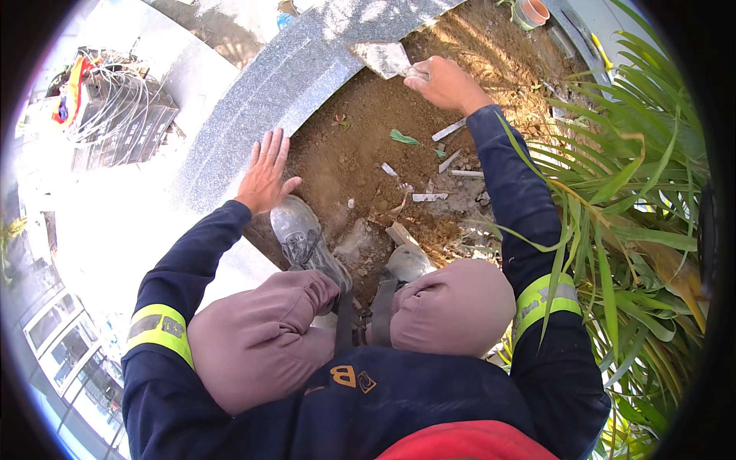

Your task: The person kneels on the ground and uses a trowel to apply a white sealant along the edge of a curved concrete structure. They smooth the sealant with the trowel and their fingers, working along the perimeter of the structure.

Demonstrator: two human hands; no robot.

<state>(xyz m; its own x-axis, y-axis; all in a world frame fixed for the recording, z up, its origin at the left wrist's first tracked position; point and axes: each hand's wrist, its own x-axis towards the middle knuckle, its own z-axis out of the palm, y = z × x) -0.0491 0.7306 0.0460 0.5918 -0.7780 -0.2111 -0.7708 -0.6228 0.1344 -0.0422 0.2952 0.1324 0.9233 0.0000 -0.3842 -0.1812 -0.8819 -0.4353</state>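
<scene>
Fingers stretched out, my left hand (264,175) rests at the inner edge of a curved grey speckled stone curb (253,100). Its thumb points toward the soil, just above my dusty shoe (300,230). Farther out, my right hand (452,83) is closed around the handle of a trowel (383,59). The trowel's flat blade is coated with pale dried material and lies over the curb's inner edge; whether it touches the stone I cannot tell. Brown soil (337,153) fills the bed inside the curve.
Long palm leaves (629,230) crowd the right side, close to my right arm. White offcut strips (448,129) and rubble are scattered on the soil. An orange-brown pot (530,11) stands at the far right. Tangled white cords (123,92) lie over a stack of grey blocks (146,126) on the left.
</scene>
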